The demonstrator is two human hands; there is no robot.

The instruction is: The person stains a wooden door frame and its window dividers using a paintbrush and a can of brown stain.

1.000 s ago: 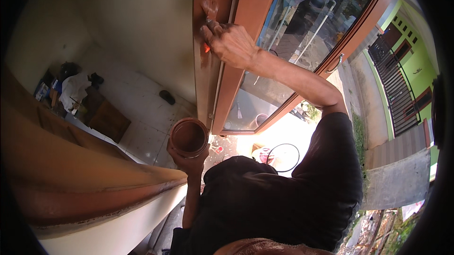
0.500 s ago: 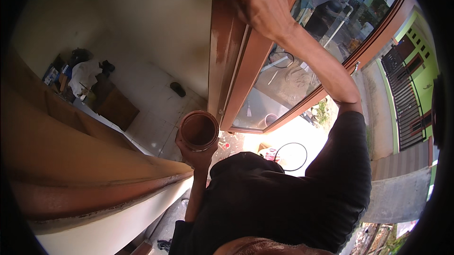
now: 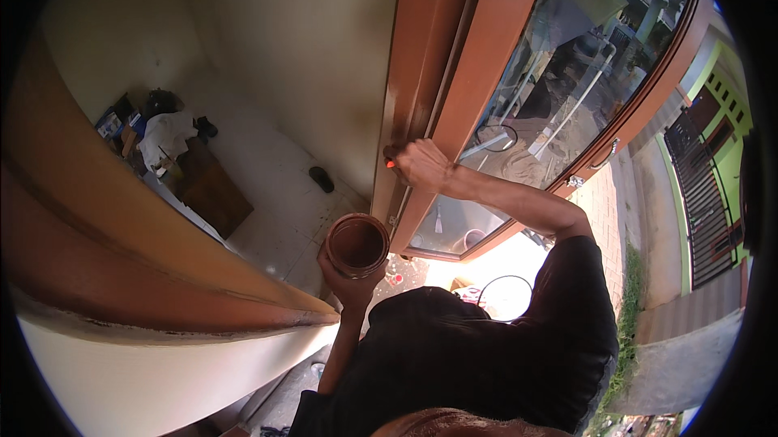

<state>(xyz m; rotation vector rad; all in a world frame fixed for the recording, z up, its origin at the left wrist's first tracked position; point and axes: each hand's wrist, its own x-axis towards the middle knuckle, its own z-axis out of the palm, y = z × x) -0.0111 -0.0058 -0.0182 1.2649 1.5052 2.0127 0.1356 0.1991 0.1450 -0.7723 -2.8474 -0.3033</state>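
Observation:
My left hand (image 3: pixel 350 284) is wrapped round a round brown paint pot (image 3: pixel 359 244), its mouth facing up; reddish-brown paint coats the inside. Stretched out over the brown wooden frame (image 3: pixel 425 40), my right hand (image 3: pixel 423 166) is closed on a paintbrush (image 3: pixel 391 164), of which only the orange end of the handle shows. The bristles are hidden by the hand. The frame looks glossy, with a paler patch along its left edge above my hand. Beside it stands an open glazed door (image 3: pixel 494 40) with brown rails.
At lower left a brown-and-ochre ledge (image 3: pixel 162 275) bulges close to my left arm. On the tiled floor lie a dark slipper (image 3: pixel 322 178) and a brown box (image 3: pixel 215 202) with a white cloth on it. A metal latch (image 3: pixel 604 157) sits on the door's outer rail.
My right hand has come down along the frame from near its top to low on it, still gripping the brush. My left hand holds the pot as before, and the view has shifted somewhat.

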